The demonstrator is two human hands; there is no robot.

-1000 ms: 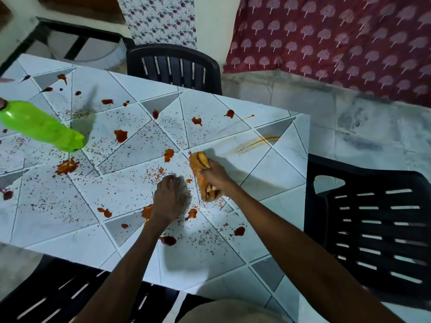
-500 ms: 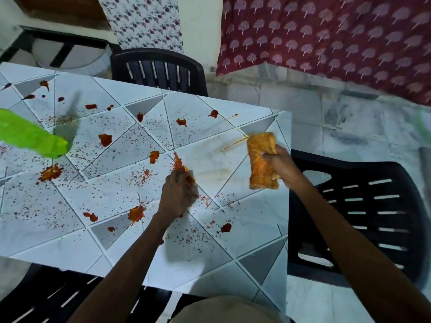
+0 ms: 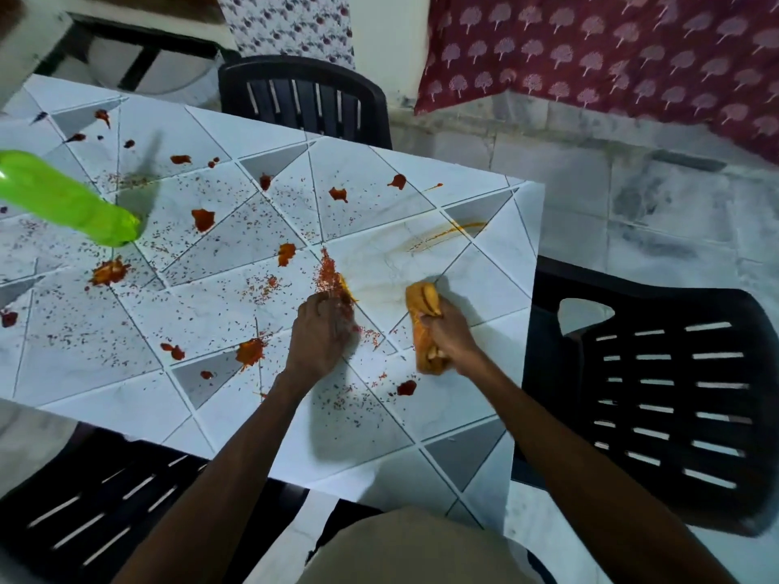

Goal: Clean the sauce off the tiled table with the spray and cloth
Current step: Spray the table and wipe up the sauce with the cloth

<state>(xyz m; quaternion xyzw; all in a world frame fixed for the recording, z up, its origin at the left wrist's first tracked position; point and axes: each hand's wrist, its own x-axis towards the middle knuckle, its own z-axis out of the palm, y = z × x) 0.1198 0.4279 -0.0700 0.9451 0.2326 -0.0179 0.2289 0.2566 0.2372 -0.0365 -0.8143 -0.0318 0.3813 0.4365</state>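
The white tiled table (image 3: pixel 425 419) is spattered with red sauce blobs (image 3: pixel 203 219) and fine specks, and an orange smear (image 3: pixel 447 233) runs near its far right corner. My right hand (image 3: pixel 453 337) grips a bunched orange cloth (image 3: pixel 423 326) and presses it on the tiles right of centre. My left hand (image 3: pixel 322 335) rests on the table beside it, fingers bent down onto the tiles, holding nothing; a ridge of sauce lies at its fingertips. The green spray bottle (image 3: pixel 71 200) is at the left; its top is cut off by the frame edge.
Black plastic chairs stand at the far side (image 3: pixel 303 99), at the right (image 3: pixel 657 394) and at the near left (image 3: pixel 97 512). A red patterned cloth (image 3: pixel 611 56) hangs over the wall at the back right. The table's right edge is close to my right hand.
My right hand swept the cloth out to the table's right edge, then pulled it back toward the middle. My left hand stayed planted in the same spot.
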